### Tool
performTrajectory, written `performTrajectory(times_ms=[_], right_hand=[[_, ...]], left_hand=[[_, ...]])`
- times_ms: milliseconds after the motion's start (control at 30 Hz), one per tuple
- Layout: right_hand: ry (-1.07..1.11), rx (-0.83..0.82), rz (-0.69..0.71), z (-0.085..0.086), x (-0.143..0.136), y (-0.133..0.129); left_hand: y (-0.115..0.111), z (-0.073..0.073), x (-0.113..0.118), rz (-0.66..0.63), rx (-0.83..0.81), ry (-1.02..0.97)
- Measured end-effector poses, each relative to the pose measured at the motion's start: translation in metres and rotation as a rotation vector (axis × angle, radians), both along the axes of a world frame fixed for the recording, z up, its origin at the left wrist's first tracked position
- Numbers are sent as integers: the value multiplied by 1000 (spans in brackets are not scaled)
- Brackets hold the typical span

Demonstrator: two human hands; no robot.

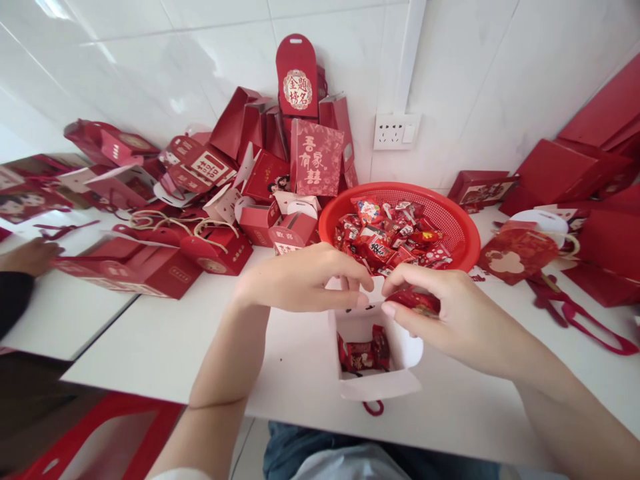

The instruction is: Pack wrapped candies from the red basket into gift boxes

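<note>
My right hand (450, 310) is closed around a red-wrapped candy (416, 301), held above the right side of a small paper box. The box (407, 383) stands open on the table with its white flaps spread, and a few red-wrapped candies (363, 357) lie inside it. Over the box's far flap hovers my left hand (305, 277), palm down, thumb and fingers apart, with nothing visible in its grasp. Just behind both hands sits a red plastic basket (463, 230), heaped with red-wrapped candies (380, 243).
Red gift boxes (205, 167) are piled along the wall at left, and more red boxes (555, 177) stand at right. A red ribbon (595, 330) trails on the right. Another person's hand (33, 257) reaches in at far left. A wall socket (395, 131) is behind.
</note>
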State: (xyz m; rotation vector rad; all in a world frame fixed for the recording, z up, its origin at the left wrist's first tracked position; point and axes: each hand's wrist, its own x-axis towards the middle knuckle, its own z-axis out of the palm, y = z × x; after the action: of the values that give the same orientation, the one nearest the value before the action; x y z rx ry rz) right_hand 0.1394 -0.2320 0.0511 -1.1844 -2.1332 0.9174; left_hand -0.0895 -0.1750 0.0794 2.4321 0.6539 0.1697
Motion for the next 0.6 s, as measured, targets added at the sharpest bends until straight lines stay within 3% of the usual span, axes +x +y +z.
performTrajectory(times_ms=[233,433,600], right_hand=[[316,-297,47,-1,-2,-2],[499,32,-110,-8,-8,12],[570,108,-143,-12,-6,18]], left_hand=[[2,0,0,-28,41,-8],[1,-4,5,15,46,-120],[1,-10,14,3,17,-161]])
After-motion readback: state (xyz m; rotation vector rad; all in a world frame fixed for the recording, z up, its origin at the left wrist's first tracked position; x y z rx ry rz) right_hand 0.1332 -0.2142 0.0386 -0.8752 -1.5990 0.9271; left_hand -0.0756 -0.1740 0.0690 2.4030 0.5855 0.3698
